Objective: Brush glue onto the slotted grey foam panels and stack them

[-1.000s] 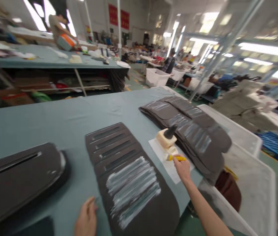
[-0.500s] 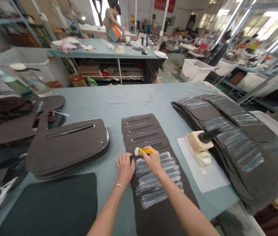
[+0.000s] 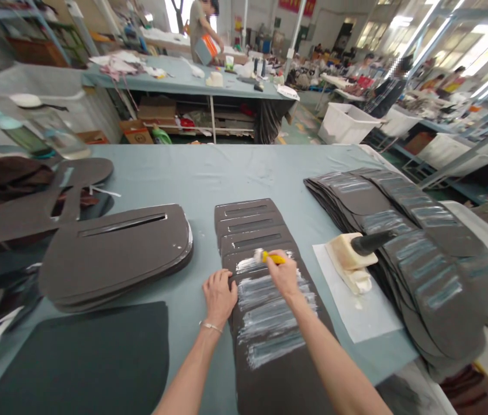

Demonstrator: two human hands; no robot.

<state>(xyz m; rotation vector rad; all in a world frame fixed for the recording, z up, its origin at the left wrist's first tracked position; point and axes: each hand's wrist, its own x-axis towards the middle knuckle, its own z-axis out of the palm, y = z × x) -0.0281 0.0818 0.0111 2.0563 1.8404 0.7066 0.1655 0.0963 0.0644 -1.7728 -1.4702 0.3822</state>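
Note:
My right hand (image 3: 283,275) is shut on a yellow-handled brush (image 3: 269,257), whose white-coated bristles touch a dark grey slotted foam panel (image 3: 280,377) near its upper slots. White adhesive streaks cover the panel's middle. My left hand (image 3: 220,298) lies flat on the panel's left edge, holding nothing. To the right, a cream block with a black nozzle (image 3: 351,252) sits on a white paper sheet (image 3: 356,314). Beyond it lies an overlapping stack of streaked foam panels (image 3: 425,259).
The pale blue-grey table (image 3: 226,167) also holds a stacked dark foam piece (image 3: 114,259) and a dark sheet (image 3: 83,363). A white bin (image 3: 477,216) stands beyond the right edge. A co-worker (image 3: 203,23) stands at a far table (image 3: 183,78).
My right hand has moved from the paper sheet to the panel, then up it with the brush. My left hand has come onto the panel's edge. The view has swung left and levelled.

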